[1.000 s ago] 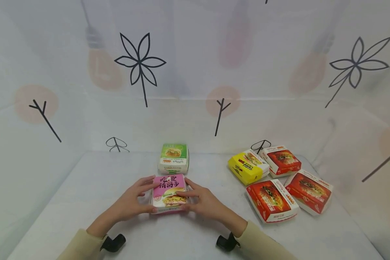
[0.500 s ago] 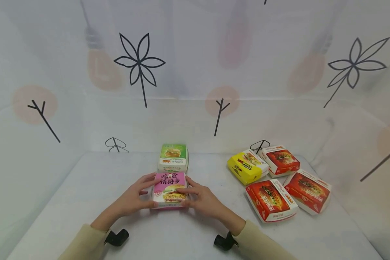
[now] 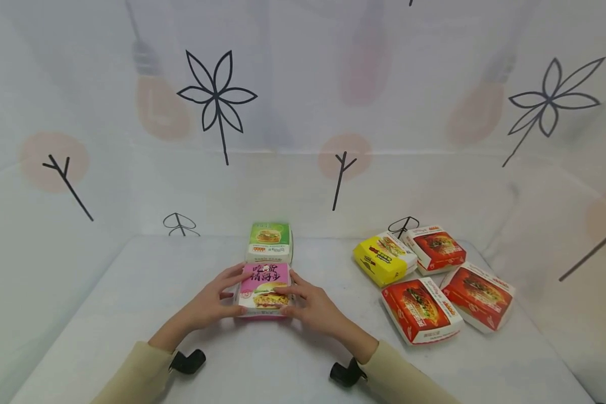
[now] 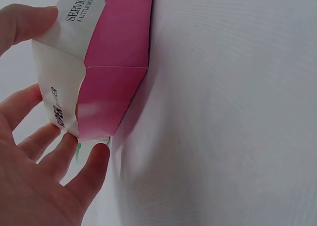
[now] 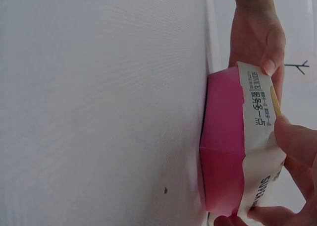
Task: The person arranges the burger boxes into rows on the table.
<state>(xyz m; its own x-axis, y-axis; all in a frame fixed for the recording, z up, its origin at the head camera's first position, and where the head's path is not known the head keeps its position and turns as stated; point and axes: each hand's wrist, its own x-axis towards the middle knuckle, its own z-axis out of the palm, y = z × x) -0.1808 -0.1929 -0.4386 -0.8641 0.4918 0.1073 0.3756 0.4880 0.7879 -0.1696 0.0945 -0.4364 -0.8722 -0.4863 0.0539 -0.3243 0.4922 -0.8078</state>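
Observation:
A pink and white burger box (image 3: 265, 287) sits at the middle of the white table, its far edge right at a green and white burger box (image 3: 270, 242). My left hand (image 3: 213, 300) holds the pink box's left side, thumb at the near corner. In the left wrist view, that thumb (image 4: 34, 22) touches the white lid and the fingertips lie along the side. From the right, my right hand (image 3: 315, 306) grips the same box, thumb at the near edge and a finger over the lid. The right wrist view shows the box's pink base (image 5: 223, 137) low on the table.
To the right stand a yellow burger box (image 3: 384, 261) and several red and white burger boxes (image 3: 421, 311), close together. A white patterned cloth (image 3: 283, 191) hangs behind the table (image 3: 303, 376).
Both hands have slid the pink burger box a little away from me, up against the green one. The boxes on the right stay where they were.

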